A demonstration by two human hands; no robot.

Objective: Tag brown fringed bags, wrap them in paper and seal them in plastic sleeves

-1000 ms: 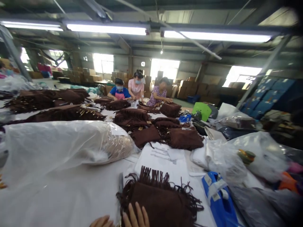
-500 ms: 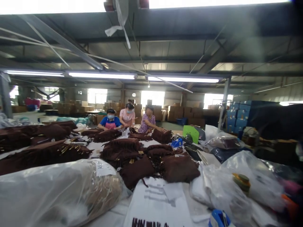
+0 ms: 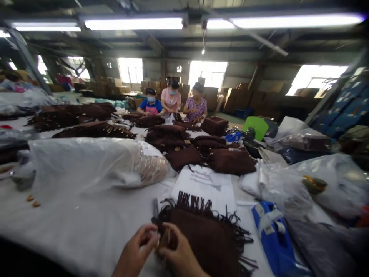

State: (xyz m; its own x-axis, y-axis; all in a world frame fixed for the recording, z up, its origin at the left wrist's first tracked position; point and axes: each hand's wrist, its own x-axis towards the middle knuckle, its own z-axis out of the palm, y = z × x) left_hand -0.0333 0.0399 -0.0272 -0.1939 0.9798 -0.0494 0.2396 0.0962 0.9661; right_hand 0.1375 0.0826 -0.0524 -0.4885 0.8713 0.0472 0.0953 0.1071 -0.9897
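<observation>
- Left hand, at the near-left edge of the brown fringed cloth: thumb and fingertips drawn close; blur leaves any grip uncertain.
- Right hand, just beside it: thumb and forefinger curved toward each other; I cannot tell whether they clasp anything.
- Beside the right hand, to its right, the cloth lies flat; it should be soft, limp and not slippery. Best held by its folded body, as loose fringe would likely tangle.
- Beyond both hands: more brown cloth piles.
</observation>
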